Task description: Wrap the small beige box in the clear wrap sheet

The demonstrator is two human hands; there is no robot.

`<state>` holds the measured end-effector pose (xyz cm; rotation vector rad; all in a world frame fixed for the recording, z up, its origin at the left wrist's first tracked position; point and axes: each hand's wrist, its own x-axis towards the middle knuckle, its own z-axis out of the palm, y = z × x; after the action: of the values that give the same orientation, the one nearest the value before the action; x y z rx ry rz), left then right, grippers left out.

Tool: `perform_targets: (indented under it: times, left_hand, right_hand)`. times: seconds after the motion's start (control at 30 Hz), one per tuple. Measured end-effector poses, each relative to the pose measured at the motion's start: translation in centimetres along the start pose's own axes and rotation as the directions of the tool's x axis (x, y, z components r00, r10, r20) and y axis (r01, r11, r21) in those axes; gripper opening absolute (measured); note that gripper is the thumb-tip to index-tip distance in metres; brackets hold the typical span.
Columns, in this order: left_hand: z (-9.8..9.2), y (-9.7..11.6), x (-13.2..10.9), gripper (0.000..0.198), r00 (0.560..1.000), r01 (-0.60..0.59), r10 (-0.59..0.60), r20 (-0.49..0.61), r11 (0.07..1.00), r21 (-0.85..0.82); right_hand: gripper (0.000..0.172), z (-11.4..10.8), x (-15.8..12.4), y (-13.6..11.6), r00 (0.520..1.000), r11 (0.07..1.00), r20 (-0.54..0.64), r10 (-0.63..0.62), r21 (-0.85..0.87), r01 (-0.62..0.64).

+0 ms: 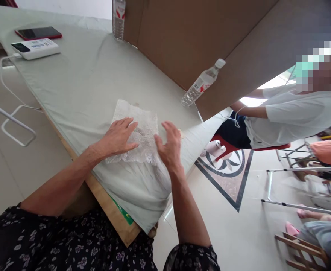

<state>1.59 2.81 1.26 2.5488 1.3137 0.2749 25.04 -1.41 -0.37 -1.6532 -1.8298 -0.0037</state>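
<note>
Cloth (144,120): a white, bumpy, lacy piece. It lies flat on the table, close to the edge nearest the person. Its near edge is wavy.
Left hand (119,137): lies flat on top of the cloth. The fingers are spread open and straight, and they press down. They grip nothing.
Right hand (169,145): open too, with the fingers a little bent. It is at the right edge of the cloth. I cannot tell if it touches the cloth or is just above it. It holds nothing.
How the cloth feels: I think it is very light, thin and soft. It would flop and bend, not stay stiff. The little holes could catch on a nail and tear, so it looks easy to hurt.
Where to hold it: I think a corner or an edge is best, with a gentle pinch. The far corners have no hand on them.
Table cover (83,82): a pale green sheet under the cloth. It hangs down over the near corner of the table.
Water bottle (202,82): clear, leaning on the big brown cardboard (182,37), well apart from the cloth.
Second bottle (118,17): stands at the far side, just beside the cardboard.
Phone (38,33) and white box (35,48): side by side at the far corner of the table.
Other person (289,113): wears a white shirt and is past the cardboard.
</note>
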Motion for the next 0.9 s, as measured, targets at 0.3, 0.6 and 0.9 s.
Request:
perform_targets:
  times: [0.3,0.6,0.9]
  left_hand:
    - [0.9,-4.4,0.1,0.099,0.988,0.08,-0.085,0.128,0.996,0.044]
    - [0.6,-2.3,-1.9,0.09,0.998,-0.034,0.034,0.046,0.999,-0.002]
    - [1.3,-3.8,-2.8,0.103,0.988,-0.028,0.041,0.148,0.996,-0.088]
  right_hand:
    - [0.056,4.7,1.3,-1.2,0.928,0.989,0.365,0.073,-0.149,-0.019]
    - [0.056,4.6,0.6,-0.8,0.942,0.991,0.331,0.061,-0.136,-0.017]
    - [0.047,4.3,0.2,-0.5,0.956,0.993,0.284,0.078,-0.107,-0.05]
